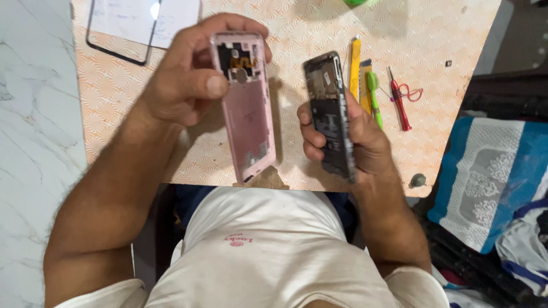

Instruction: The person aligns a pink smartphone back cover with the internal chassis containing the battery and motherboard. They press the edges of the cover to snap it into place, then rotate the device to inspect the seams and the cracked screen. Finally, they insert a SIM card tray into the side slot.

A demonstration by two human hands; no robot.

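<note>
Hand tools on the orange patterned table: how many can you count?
4: a yellow flat pry tool, a green-handled tool and a yellow-blue strip beside it, a red screwdriver rightmost. Others may be hidden.

Pink back cover [246,114], opened phone [331,114] in hands

head cam: worn up top, looking steeply down past the chest
facing: onto the orange patterned table [456,34]
range: pretty close, hands fill mid-frame
overlap: single view, nothing shared

Your right hand [354,142] hides the opened phone body's [331,114] lower edge, a green object [358,2] is cut off at the top, and a small dark round item [418,180] is unidentifiable.
</note>
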